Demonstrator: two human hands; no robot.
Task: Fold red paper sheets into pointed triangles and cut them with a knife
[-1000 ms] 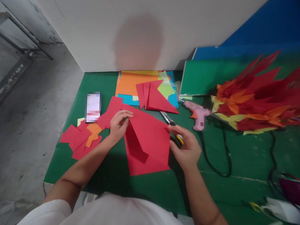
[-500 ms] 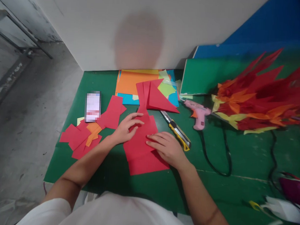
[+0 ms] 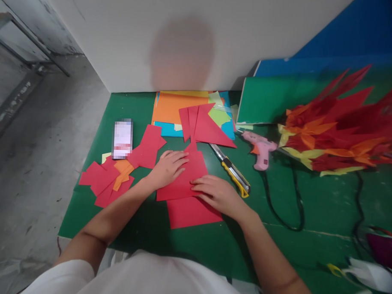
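Observation:
My left hand (image 3: 170, 167) lies on the upper left part of a red paper piece (image 3: 193, 177), with its fingers stretched out. The fingers of my right hand (image 3: 216, 192) rest along the right side of the same piece, extended and a little apart. Under it a second red sheet (image 3: 195, 213) sticks out toward my body. Beyond my hands lie cut red paper pieces (image 3: 209, 126), one with a long pointed corner. To the right of them rests a yellow utility knife (image 3: 235, 176), its blade end partly by the red paper.
Red scraps (image 3: 103, 178) and orange strips (image 3: 122, 172) lie left, below a phone (image 3: 122, 138). Coloured sheets (image 3: 168, 105) are stacked by the white wall. Rightward are a pink glue gun (image 3: 262, 149) with a black cord and a red-orange paper flame decoration (image 3: 341, 135).
The upper red piece has turned and slid left over the sheet below, leaving more of that sheet exposed. My left hand has flattened onto the paper. My right hand has barely shifted.

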